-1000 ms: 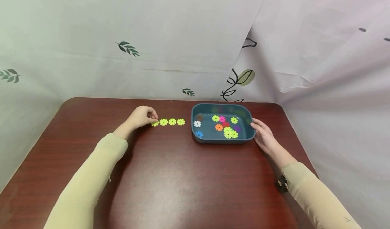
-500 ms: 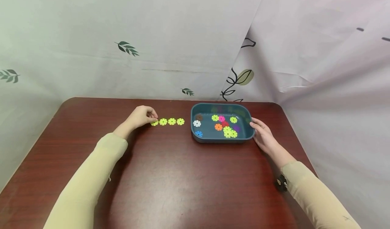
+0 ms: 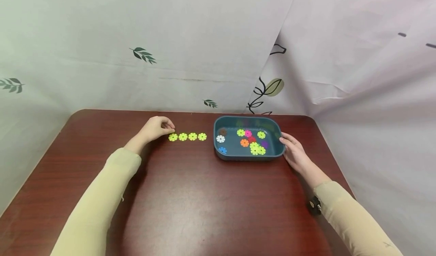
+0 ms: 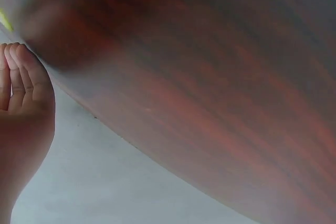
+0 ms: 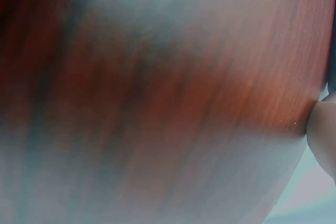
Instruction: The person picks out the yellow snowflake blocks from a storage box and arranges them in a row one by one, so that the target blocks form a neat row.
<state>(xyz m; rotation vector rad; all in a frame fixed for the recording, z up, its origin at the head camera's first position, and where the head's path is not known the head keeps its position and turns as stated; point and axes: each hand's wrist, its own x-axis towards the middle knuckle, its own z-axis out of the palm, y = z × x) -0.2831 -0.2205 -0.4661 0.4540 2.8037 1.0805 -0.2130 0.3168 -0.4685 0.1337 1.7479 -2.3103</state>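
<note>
Four would be one count too exact, so: several yellow-green notched plastic discs point(image 3: 182, 136) lie flat in a row on the table, left of a dark blue rectangular tub. My left hand point(image 3: 156, 129) is just above the leftmost disc point(image 3: 173, 137), fingers loosely bent and fingertips beside its upper edge, holding nothing. In the left wrist view, that hand's bent fingers point(image 4: 18, 72) show at the left edge. My right hand point(image 3: 295, 153) grips the right rim of the tub point(image 3: 245, 158), thumb at the rim. Only part of the right hand point(image 5: 323, 129) shows in the right wrist view.
Inside the tub lie loose discs: several yellow-green ones, a white disc point(image 3: 220, 139), a blue disc point(image 3: 222, 150), an orange disc point(image 3: 244, 143) and others. A dark red-brown wooden table point(image 3: 204, 203) meets a pale leaf-printed cloth point(image 3: 177, 59) behind.
My left hand has let go of the leftmost yellow-green disc and moved slightly up and left, leaving the disc in full view. My right hand and the tub have not moved.
</note>
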